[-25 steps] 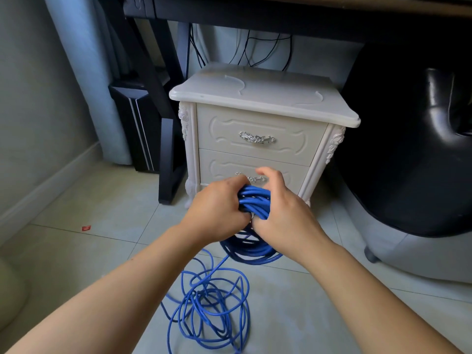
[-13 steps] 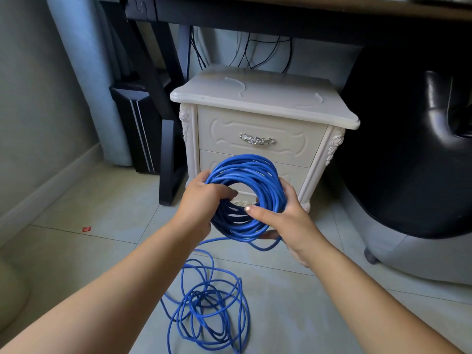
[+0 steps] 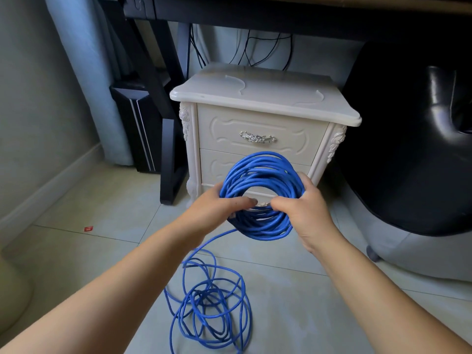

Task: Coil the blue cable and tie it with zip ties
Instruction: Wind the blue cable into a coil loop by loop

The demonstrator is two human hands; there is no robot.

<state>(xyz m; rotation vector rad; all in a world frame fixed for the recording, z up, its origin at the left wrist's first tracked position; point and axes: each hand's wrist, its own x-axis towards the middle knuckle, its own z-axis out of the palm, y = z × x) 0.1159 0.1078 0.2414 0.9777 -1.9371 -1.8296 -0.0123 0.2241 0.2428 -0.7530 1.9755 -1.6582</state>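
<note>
Head view: the left hand [image 3: 219,208] and the right hand [image 3: 304,208] hold a wound coil of blue network cable [image 3: 260,190] upright in the air, in front of the lower drawer of a white two-drawer nightstand [image 3: 258,139]. The left grip is clenched on the coil's left side, thumb laid across the strands toward the opening. The right grip clasps the right side, fingers curled over the outer rim and thumb tucked in. The two thumbs nearly meet at the coil's centre.

From the bottom of the coil a single strand drops to a loose tangle of unwound cable [image 3: 209,310] on the tiled floor [image 3: 76,251], near the bottom edge of the picture, between the forearms. A fair share of the cable, by this look, is not yet coiled.

The step in hand appears to be adding turns. To do it well, one hand should probably keep the bundle pinched at one spot so the loops cannot spring apart, while the other draws slack up and lays each turn at the same size as the rest. The floor pile crosses over itself many times; pulling gently and shaking knots out would likely spare kinks. The strands at the top of the coil fan out somewhat, so squeezing them together before binding seems wise.

No zip ties can be made out anywhere in this view.
</note>
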